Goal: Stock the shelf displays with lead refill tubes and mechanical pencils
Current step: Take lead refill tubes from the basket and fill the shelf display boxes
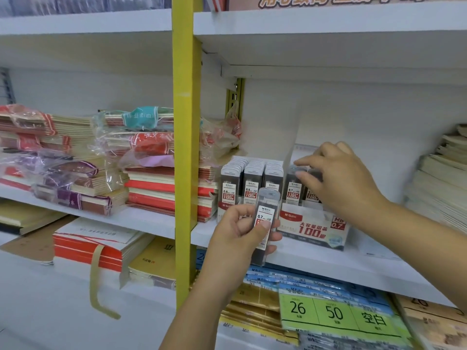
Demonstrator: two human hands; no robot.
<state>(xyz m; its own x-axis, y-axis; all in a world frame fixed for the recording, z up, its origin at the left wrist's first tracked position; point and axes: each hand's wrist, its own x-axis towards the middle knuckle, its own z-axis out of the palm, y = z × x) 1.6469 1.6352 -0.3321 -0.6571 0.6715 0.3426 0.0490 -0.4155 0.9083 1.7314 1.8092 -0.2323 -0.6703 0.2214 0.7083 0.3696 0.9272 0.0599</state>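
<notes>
as notebook stacks flank it — tube box stands between.

Held tube in left hand: "M&G", "0.7 HB". Boxed tubes: "0.5 HB", "100". Display box front: "M&G", "100", "HB 0.7". Green card: "26", "50", "空白".

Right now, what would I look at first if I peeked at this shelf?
The left hand in the middle, gripping a lead refill tube marked 0.7. Just right of it, the right hand pinches another tube standing in the display box. A bright yellow post runs up between the shelves.
</notes>
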